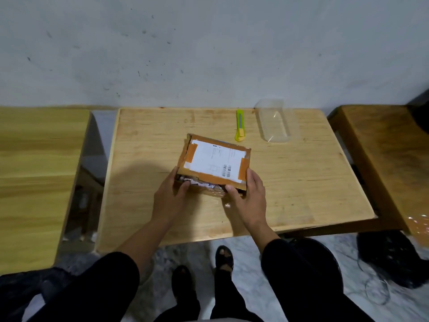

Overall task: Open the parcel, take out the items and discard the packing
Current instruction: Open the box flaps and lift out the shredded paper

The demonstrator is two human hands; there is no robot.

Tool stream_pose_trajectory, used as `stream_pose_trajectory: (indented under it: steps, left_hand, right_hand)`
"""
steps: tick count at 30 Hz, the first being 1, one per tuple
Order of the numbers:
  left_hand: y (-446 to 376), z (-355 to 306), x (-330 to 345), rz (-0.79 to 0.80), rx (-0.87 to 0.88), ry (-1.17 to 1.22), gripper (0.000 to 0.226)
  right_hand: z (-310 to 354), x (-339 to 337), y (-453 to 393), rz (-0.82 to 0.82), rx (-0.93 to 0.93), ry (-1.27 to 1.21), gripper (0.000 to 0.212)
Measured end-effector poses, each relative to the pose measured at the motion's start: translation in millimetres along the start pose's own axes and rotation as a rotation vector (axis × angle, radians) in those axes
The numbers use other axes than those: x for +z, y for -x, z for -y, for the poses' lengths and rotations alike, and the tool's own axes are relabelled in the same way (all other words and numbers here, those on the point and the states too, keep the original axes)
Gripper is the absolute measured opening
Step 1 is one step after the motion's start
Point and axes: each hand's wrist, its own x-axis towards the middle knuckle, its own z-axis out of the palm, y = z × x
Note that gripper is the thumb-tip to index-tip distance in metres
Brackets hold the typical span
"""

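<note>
Gripping parcel at near corners: left hand, right hand; near side torn, paper showing.

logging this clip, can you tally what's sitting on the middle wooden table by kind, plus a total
Brown cardboard parcel with a white label and brown tape, gripped by both hands: 1
Yellow-green plastic utility knife: 1
Clear plastic rectangular container: 1
Total: 3
</note>
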Motion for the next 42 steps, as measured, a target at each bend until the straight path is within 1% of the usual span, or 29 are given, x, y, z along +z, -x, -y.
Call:
stream_pose_trajectory:
  steps: [7, 9, 12, 14, 16, 20, 22, 23, 24, 26, 28, 29, 31, 34, 37, 40, 42]
  left_hand:
    - [0, 10, 2, -0.005, 0.008, 0.023, 0.051]
    - [2, 10, 2, -0.024, 0.005, 0.041, 0.050]
    - [2, 10, 4, -0.052, -0.002, 0.030, 0.049]
    - [1, 10, 5, -0.072, -0.025, 0.045, 0.050]
    - [1, 11, 7, -0.086, -0.046, 0.051, 0.051]
    - [0, 12, 8, -0.107, -0.072, 0.040, 0.053]
    - [-1, 13, 7, -0.113, -0.078, 0.036, 0.054]
    - [-2, 11, 6, -0.103, -0.082, 0.028, 0.056]
    - [-3, 9, 5, -0.086, -0.081, 0.015, 0.060]
    - [-8, 2, 2, -0.068, -0.040, -0.037, 0.069]
    - [-17, -10, -1, -0.060, 0.080, -0.153, 0.076]
    - [-23, -15, -2, -0.020, 0.151, -0.217, 0.078]
    - [-37, -29, -1, 0.124, 0.268, -0.308, 0.080]
    - [-61, -42, 7, 0.328, 0.386, -0.505, 0.095]
    - [-77, -46, 18, 0.449, 0.362, -0.686, 0.108]
    - [-78, -52, 26, 0.479, 0.347, -0.808, 0.112]
    - [-76, -58, 29, 0.498, 0.316, -0.824, 0.109]
  right_hand:
    - [35, -24, -25, -0.111, 0.046, -0.238, 0.064]
    - [44, -29, -40, -0.111, 0.047, -0.282, 0.062]
    - [53, -33, -66, -0.063, 0.014, -0.328, 0.062]
    - [54, -32, -83, -0.004, -0.046, -0.286, 0.064]
    - [54, -32, -99, 0.069, -0.088, -0.188, 0.065]
    - [48, -32, -131, 0.280, -0.151, 0.018, 0.063]
    - [43, -32, -144, 0.389, -0.152, 0.178, 0.051]
    - [42, -32, -148, 0.412, -0.158, 0.273, 0.044]
    - [41, -32, -148, 0.421, -0.175, 0.373, 0.045]
    - [40, -33, -141, 0.412, -0.233, 0.553, 0.064]
    - [39, -37, -130, 0.350, -0.382, 0.639, 0.077]
    - [39, -38, -124, 0.349, -0.455, 0.661, 0.080]
    - [35, -39, -115, 0.423, -0.565, 0.672, 0.086]
    - [29, -35, -112, 0.559, -0.601, 0.584, 0.093]
    - [26, -29, -116, 0.657, -0.547, 0.592, 0.104]
    - [27, -23, -121, 0.727, -0.542, 0.693, 0.112]
    - [27, -17, -122, 0.724, -0.556, 0.735, 0.117]
